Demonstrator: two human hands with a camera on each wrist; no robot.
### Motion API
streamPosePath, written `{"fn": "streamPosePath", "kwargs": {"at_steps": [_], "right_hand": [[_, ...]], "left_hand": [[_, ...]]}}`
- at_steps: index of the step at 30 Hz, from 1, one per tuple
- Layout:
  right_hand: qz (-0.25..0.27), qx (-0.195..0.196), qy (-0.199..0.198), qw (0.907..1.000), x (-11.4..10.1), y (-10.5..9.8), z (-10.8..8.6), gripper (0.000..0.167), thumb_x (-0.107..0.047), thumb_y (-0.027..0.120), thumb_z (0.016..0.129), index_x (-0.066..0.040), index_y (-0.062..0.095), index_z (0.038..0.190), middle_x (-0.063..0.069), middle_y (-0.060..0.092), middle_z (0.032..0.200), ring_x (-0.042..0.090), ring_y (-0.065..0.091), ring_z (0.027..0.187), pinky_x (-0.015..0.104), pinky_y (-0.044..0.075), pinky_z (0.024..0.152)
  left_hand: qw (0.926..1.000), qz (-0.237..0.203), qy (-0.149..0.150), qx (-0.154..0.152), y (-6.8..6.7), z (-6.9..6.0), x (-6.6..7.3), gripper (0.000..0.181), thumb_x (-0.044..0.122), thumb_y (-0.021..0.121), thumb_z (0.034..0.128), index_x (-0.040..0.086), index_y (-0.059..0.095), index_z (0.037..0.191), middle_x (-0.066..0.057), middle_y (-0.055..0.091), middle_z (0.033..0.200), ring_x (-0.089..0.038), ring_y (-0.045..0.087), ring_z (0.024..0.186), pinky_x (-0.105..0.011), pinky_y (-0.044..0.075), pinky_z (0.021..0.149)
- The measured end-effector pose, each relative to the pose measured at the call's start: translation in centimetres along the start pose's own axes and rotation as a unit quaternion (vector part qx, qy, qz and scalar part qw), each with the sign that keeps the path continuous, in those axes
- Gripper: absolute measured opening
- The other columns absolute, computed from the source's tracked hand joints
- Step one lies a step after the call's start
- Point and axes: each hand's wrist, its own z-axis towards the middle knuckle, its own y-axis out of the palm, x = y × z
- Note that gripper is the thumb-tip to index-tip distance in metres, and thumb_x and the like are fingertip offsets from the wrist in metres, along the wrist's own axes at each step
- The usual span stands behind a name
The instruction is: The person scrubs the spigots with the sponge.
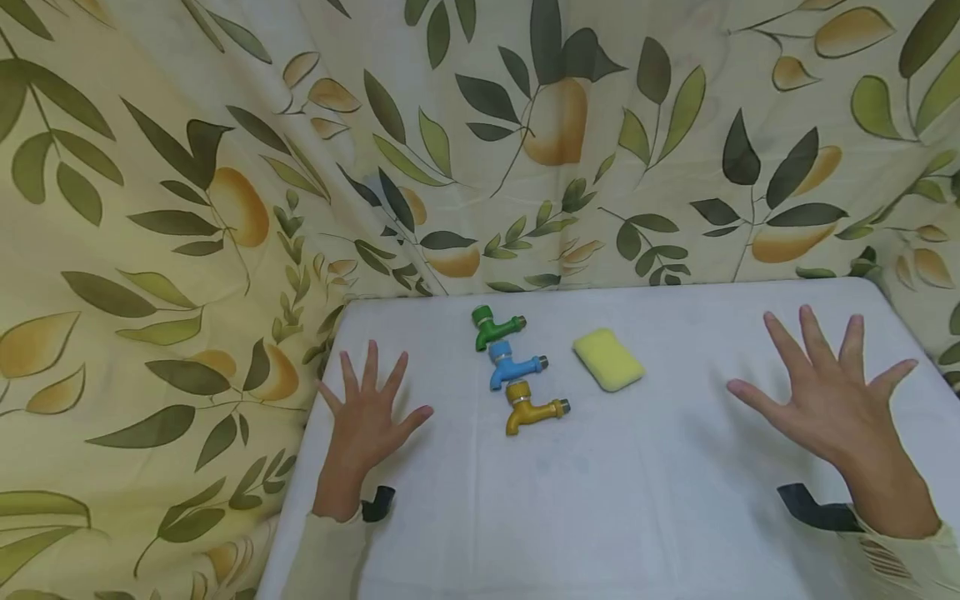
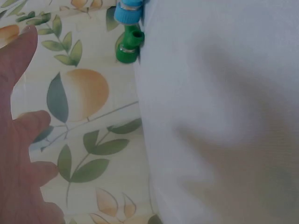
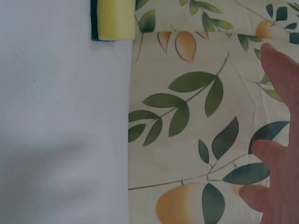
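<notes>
Three plastic taps lie on the white table in a slanting row: a green tap (image 1: 495,328) farthest back, a blue tap (image 1: 516,365) in the middle and a yellow tap (image 1: 534,408) nearest. Right of them lies a yellow sponge (image 1: 608,359); its dark underside shows in the right wrist view. My left hand (image 1: 369,423) is spread above the table, left of the taps, holding nothing. On the far right my right hand (image 1: 836,400) hovers with its fingers spread, also holding nothing. The left wrist view catches the green tap (image 2: 128,45) and part of the blue one.
The white table (image 1: 585,517) ends at a back edge just behind the green tap. Cloth with a leaf-and-fruit print (image 1: 465,150) hangs behind the table and along its left side. Black straps (image 1: 817,508) sit at both wrists.
</notes>
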Motion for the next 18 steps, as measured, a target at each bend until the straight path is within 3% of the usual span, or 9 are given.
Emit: {"fn": "streamPosePath", "kwargs": {"at_steps": [10,18], "right_hand": [[-0.007,0.003,-0.003,1.0000,-0.02,0.36,0.12,0.114,-0.081,0.056,0.083,-0.022,0.001,0.165,0.024,-0.015,0.166,0.049,-0.038,0.142,0.088,-0.026,0.090],[-0.007,-0.003,0.005,1.0000,-0.04,0.66,-0.14,0.115,-0.081,0.055,0.083,-0.021,0.001,0.165,0.025,-0.017,0.165,0.051,-0.038,0.142,0.088,-0.026,0.090]], "left_hand": [[0.9999,0.012,-0.002,0.010,0.36,0.28,-0.47,0.094,0.087,0.045,0.0846,0.039,0.024,0.162,-0.011,-0.003,0.173,-0.059,-0.005,0.152,-0.090,0.002,0.104],[0.9999,0.010,0.002,0.007,0.86,0.17,-0.59,0.094,0.088,0.044,0.0841,0.039,0.024,0.162,-0.013,-0.001,0.173,-0.060,-0.005,0.151,-0.091,-0.002,0.104]]}}
